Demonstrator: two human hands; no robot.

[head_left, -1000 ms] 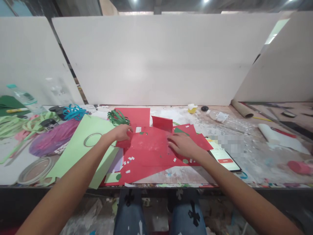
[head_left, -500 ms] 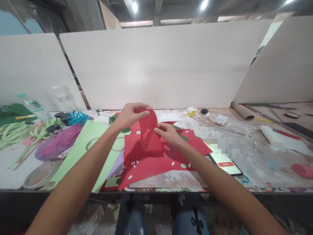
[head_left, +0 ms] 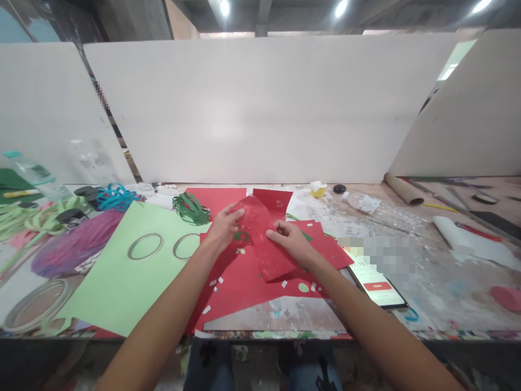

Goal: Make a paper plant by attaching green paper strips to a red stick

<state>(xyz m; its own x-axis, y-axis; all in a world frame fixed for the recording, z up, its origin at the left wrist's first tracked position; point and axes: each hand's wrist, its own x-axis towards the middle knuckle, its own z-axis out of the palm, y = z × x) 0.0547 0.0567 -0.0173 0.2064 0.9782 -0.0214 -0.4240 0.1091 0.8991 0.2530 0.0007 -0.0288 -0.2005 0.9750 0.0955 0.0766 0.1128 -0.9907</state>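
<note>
A piece of red paper [head_left: 260, 239] is held up between my two hands over larger red sheets [head_left: 240, 293] on the table. My left hand [head_left: 226, 222] pinches its upper left edge, thumb on top. On its right side my right hand [head_left: 288, 239] grips it between thumb and curled fingers. Behind the held piece a darker red flap [head_left: 277, 203] stands up; I cannot tell whether it belongs to the same piece. Small white and green scraps lie on the red sheets. Left of my left hand is a light green sheet [head_left: 118, 277] with two rings [head_left: 145, 246] on it.
Green paper strips [head_left: 190, 209], blue strips [head_left: 116, 196] and a purple bundle [head_left: 77, 241] lie to the left. Rightward are a phone [head_left: 376, 279], a plastic bottle [head_left: 378, 206], a cardboard tube [head_left: 402, 188] and a red pen [head_left: 478, 232]. A white panel [head_left: 252, 108] stands behind.
The red paper has come down and been spread more sideways. My left hand has moved lower, to the paper's left edge; my right hand is slightly lower. The view has shifted a little.
</note>
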